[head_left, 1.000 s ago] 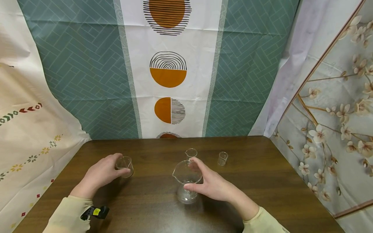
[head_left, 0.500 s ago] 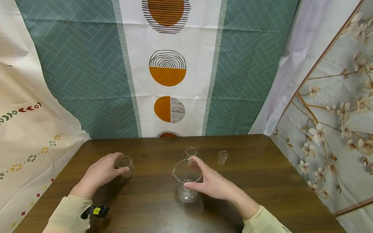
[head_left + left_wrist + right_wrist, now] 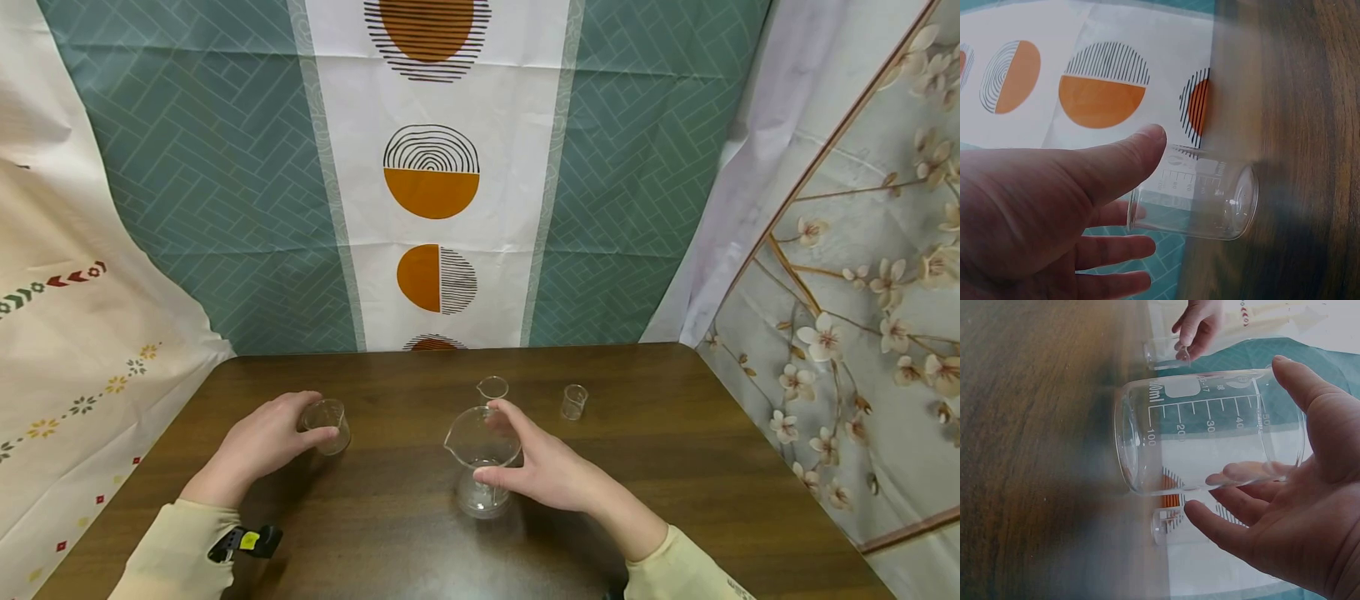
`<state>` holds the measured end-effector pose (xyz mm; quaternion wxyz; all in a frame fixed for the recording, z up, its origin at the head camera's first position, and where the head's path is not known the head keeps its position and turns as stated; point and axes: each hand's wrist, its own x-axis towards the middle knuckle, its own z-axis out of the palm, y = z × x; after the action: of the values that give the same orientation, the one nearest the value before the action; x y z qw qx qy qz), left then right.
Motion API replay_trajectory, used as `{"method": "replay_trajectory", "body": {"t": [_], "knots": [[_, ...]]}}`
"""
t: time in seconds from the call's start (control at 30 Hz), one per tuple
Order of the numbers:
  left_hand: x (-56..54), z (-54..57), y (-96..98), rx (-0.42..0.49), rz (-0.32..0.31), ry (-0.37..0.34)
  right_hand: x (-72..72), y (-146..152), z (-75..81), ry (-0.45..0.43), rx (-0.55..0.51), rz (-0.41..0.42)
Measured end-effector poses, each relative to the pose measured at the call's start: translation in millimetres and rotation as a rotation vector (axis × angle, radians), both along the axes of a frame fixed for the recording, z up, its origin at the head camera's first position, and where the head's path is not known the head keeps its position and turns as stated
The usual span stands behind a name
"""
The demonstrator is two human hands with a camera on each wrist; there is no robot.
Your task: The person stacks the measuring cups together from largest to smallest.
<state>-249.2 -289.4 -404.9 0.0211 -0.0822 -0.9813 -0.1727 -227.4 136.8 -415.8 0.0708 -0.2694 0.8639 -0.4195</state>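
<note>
At the left of the table, my left hand (image 3: 262,437) holds a small clear glass beaker (image 3: 335,419) near its rim. In the left wrist view its thumb is on the near side and a finger shows through the glass (image 3: 1204,206). Nearer the middle stands a larger graduated glass beaker (image 3: 467,442). My right hand (image 3: 547,467) curves round its upper part, thumb on the near side and fingers on the far side. The right wrist view shows the thumb at the rim of the large beaker (image 3: 1175,437). Both beakers look upright and hold nothing visible.
A spouted beaker (image 3: 492,388) stands behind the large one, partly hidden by it and the right hand. A tiny beaker (image 3: 574,402) is farther right. The brown wooden table (image 3: 390,542) ends at a patterned curtain (image 3: 442,167) behind, with cloths on both sides.
The small beaker and my left fingers have shifted slightly to the right. My right hand and the large beaker look the same, apart from a slight tilt of the head view.
</note>
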Motion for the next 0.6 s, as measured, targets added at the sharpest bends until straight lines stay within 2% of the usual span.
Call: {"method": "replay_trajectory", "body": {"t": [0.33, 0.6], "knots": [[0.0, -0.7, 1.2, -0.005, 0.006, 0.008, 0.7, 0.1, 1.9, -0.009, -0.003, 0.000], [-1.3, -1.8, 3.4, -0.017, 0.012, 0.041, -0.3, -0.5, 2.9, -0.004, 0.007, -0.002]]}}
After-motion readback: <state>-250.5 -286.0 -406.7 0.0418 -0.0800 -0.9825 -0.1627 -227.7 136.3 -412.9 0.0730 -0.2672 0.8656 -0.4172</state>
